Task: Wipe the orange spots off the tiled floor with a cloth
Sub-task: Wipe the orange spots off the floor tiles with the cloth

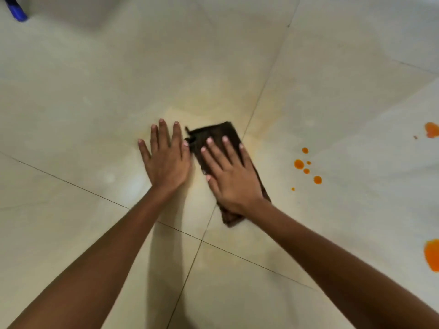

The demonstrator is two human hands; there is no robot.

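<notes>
A dark brown folded cloth (213,132) lies on the cream tiled floor (95,103) near a tile joint. My right hand (230,174) presses flat on top of it, fingers spread. Just left of the cloth, my left hand (166,160) rests flat on the bare tile, its index fingertip almost touching the cloth's edge. A faint yellowish smear (204,108) stains the tile around and beyond the cloth. To the right sits a cluster of small orange spots (306,167). Larger orange blotches show at the right edge, one higher (431,129) and one lower (432,255).
A blue object (17,10) pokes in at the top left corner. Dark grout lines cross under my forearms and meet at a joint (202,240). The rest of the view is plain tile.
</notes>
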